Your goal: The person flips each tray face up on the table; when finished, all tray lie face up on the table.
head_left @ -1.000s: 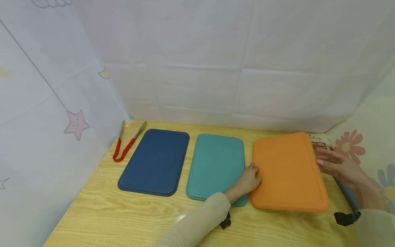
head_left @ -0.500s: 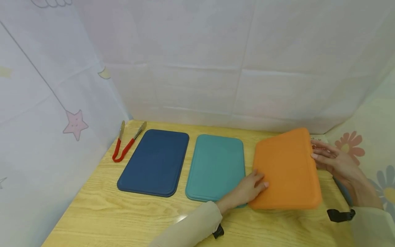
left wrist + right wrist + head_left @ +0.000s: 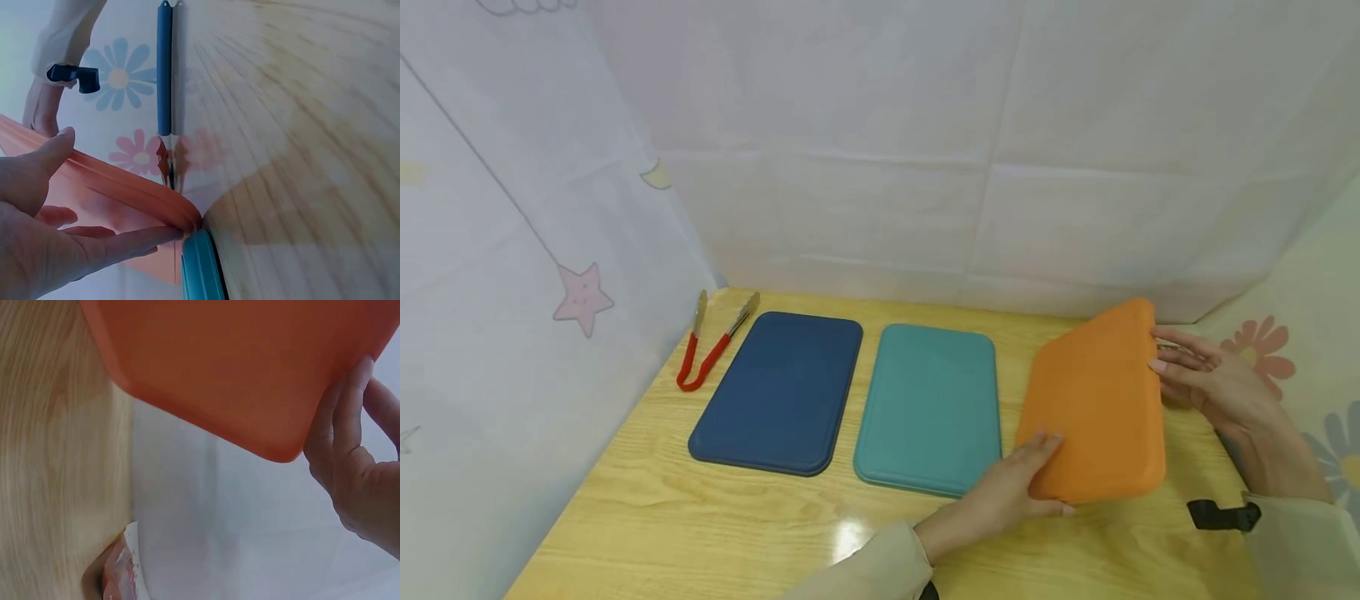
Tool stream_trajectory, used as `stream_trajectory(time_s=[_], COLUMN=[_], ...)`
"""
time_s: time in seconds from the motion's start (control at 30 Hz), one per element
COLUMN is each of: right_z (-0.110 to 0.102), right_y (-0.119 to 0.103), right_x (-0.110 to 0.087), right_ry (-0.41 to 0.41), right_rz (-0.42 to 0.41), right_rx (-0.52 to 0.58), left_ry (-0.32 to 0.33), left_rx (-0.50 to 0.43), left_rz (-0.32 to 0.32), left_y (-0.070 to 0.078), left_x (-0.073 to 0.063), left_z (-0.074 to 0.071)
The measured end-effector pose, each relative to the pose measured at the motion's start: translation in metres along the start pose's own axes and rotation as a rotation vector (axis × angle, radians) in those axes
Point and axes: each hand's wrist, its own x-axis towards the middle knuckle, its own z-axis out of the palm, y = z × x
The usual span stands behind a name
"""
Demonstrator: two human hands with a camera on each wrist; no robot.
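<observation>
An orange rectangular tray is tipped up steeply over the table, its right side high and its lower left side near the wood. My left hand grips its near-left edge, thumb on the top face; in the left wrist view fingers run along the underside. My right hand pinches the raised right edge between thumb and fingers, as the right wrist view also shows near a rounded corner of the tray. Left of it lies a teal tray, and further left a dark blue tray.
Red-handled tongs lie spread at the table's far left. A long blue item lies along the right side wall. Behind my right hand there is a package with red print. White cloth walls stand at the back and both sides.
The orange tray has tilted up from nearly flat, its right side rising and shifting left. My left hand has slid toward its near-left corner; my right hand has moved slightly left with the edge.
</observation>
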Motion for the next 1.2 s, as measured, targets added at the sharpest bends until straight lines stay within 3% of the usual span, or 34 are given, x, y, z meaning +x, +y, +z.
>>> stream_trajectory(time_s=[0.2,0.37,0.57,0.8,1.0,1.2], right_z=[0.012,0.024,0.04,0.053,0.062,0.068], right_y=[-0.008,-0.015,-0.021,-0.022,-0.024,-0.024], right_x=[0.004,0.008,0.017,0.026,0.031,0.031], right_ry=[0.015,0.031,0.071,0.07,0.09,0.126], right_rz=[-0.012,0.001,0.016,-0.01,-0.01,-0.02], right_rx=[0.008,0.025,0.007,0.075,0.107,0.076], left_ry=[-0.03,-0.007,0.077,0.183,0.222,0.375], left_rx=[-0.027,-0.01,0.047,0.019,0.017,0.086], left_rz=[0.047,0.117,0.224,0.353,0.364,0.43], left_y=[0.007,0.013,0.021,0.03,0.035,0.041], left_x=[-0.001,-0.005,-0.01,-0.011,-0.014,-0.013], left_z=[0.0,-0.003,-0.006,-0.014,-0.018,-0.018])
